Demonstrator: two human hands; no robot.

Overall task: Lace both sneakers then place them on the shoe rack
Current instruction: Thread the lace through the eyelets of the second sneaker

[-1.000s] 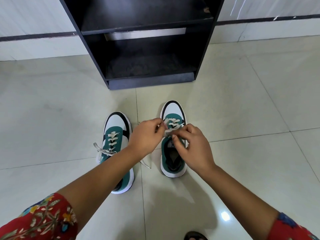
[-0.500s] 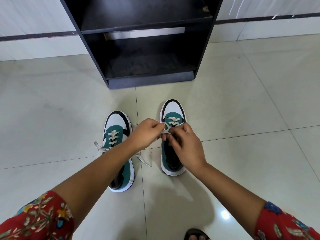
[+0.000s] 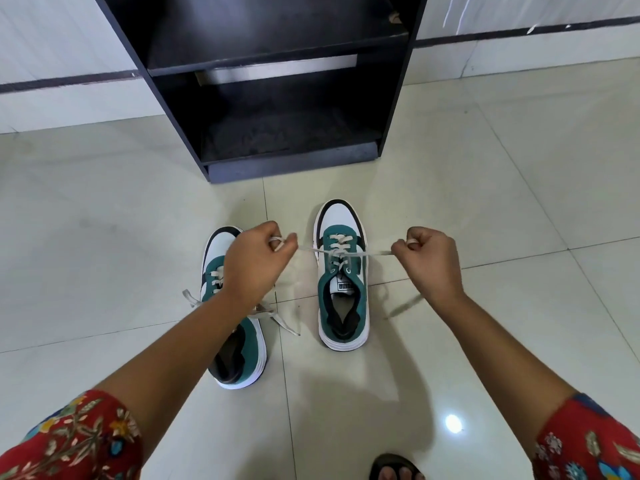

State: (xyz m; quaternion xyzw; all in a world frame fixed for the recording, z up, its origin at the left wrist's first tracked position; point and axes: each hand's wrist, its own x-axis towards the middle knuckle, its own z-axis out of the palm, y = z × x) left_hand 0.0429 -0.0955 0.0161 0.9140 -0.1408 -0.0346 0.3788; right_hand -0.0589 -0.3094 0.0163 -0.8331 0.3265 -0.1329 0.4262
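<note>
Nearest: toes in a dark sandal (image 3: 394,470) at the bottom edge, plus red floral sleeves (image 3: 74,441) on both forearms. All on a pale tiled floor (image 3: 485,209) with a bright light reflection near the right arm.

Left hand (image 3: 254,263): fist closed, gripping one end of the shoelace (image 3: 341,252) of the right sneaker; lace looks wrapped over a finger. Right hand (image 3: 427,259): fist closed too, gripping the other end of the same lace. Hands are spread apart, one on each side of that shoe, lace drawn in a near-straight line between them across the eyelets. A blurred loose tail hangs below the right hand.

Right sneaker (image 3: 343,289): green, white and black, upright on the floor, toe toward the rack, lace crossed through the lower eyelets, tongue label visible, top eyelets look unthreaded.

Left sneaker (image 3: 235,348): same colours, just beside the other, slightly nearer the camera, partly hidden by the left forearm. It has lacing on it; loose lace ends (image 3: 277,317) trail onto the floor on both sides.

Farther: black shoe rack (image 3: 277,98) standing on the floor against a pale wall (image 3: 62,46) with a dark stripe. Two shelves in view. Both sneakers on the floor in front of the rack, not touching it.
</note>
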